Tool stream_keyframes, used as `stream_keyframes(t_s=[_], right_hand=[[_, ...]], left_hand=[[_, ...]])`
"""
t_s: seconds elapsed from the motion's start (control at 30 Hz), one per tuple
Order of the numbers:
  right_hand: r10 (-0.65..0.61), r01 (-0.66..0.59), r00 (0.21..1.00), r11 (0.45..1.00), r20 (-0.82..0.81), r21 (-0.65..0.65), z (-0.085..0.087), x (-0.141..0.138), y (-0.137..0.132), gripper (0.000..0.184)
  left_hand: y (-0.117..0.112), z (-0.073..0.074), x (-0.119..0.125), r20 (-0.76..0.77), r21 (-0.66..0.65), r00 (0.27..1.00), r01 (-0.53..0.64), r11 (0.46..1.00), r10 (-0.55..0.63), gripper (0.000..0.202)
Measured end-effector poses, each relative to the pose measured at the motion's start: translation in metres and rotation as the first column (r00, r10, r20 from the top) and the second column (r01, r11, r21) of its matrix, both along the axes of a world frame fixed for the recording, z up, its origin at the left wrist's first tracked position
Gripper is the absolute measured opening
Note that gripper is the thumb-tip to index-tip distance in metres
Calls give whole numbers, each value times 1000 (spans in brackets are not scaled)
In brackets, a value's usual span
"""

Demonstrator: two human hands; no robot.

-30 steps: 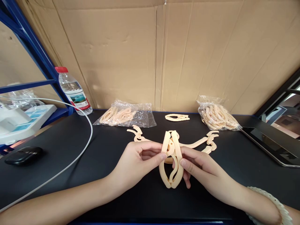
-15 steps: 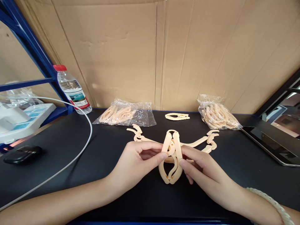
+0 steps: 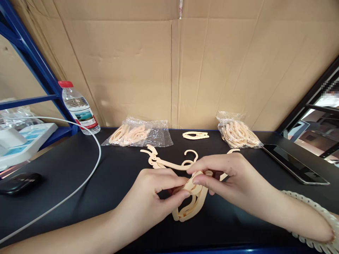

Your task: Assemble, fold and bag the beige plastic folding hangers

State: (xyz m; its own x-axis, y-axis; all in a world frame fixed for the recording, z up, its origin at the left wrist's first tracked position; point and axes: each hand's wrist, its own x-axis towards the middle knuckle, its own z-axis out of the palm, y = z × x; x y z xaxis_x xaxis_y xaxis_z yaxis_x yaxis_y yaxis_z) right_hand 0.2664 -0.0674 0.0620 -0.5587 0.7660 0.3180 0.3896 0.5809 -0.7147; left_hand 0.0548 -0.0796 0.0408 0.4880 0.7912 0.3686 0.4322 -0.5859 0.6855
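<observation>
Beige plastic folding hanger (image 3: pixel 199 204) held just in front of the unfolded beige hook-topped hanger (image 3: pixel 169 164); left hand (image 3: pixel 156 192) and right hand (image 3: pixel 229 174) both pinch it, presumably to steady its hinged arms.

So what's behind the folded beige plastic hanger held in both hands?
Behind the folded hanger, a spread beige plastic hanger lies on the black tabletop; its curled hook and left side show. The bare right hand hides part of its right side.
</observation>
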Motion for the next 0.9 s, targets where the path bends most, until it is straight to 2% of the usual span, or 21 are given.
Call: stream_keyframes(t_s=[0.1, 0.2, 0.27, 0.37, 0.4, 0.47, 0.57, 0.73, 0.9], right_hand=[[-2, 3, 999, 1000, 48, -20, 7, -3, 1, 16], [-45, 36, 998, 983, -43, -182, 12, -1, 10, 14], [-99, 66, 989, 962, -113, -265, 16, 6, 26, 15], [-262, 208, 947, 941, -185, -265, 16, 27, 68, 16], [-334, 270, 915, 923, -227, -273, 14, 35, 85, 17], [-482, 354, 812, 855, -329, -379, 5, 51, 119, 15], [-547, 390, 766, 813, -338, -432, -12, 65, 156, 15], [-605, 432, 758, 745, -244, -508, -35, 61, 171, 7], [-639, 506, 765, 675, -83, -536, -44, 48, 183, 30]], left_hand=[[-1, 1, -2, 14, -5, 1000, -14, 1000, 14, 14], [4, -1, -4, 127, -66, 990, -60, 996, 68, 17], [9, -3, -8, 210, -118, 967, -119, 986, 142, 25], [21, -6, -15, 251, -146, 932, -232, 962, 263, 31], [25, -8, -18, 254, -151, 922, -260, 954, 291, 30], [34, -10, -22, 264, -175, 909, -285, 943, 323, 30], [43, -14, -27, 296, -243, 893, -272, 931, 338, 31], [48, -17, -29, 328, -307, 875, -258, 916, 356, 29], [47, -17, -28, 337, -299, 881, -235, 925, 333, 26]])
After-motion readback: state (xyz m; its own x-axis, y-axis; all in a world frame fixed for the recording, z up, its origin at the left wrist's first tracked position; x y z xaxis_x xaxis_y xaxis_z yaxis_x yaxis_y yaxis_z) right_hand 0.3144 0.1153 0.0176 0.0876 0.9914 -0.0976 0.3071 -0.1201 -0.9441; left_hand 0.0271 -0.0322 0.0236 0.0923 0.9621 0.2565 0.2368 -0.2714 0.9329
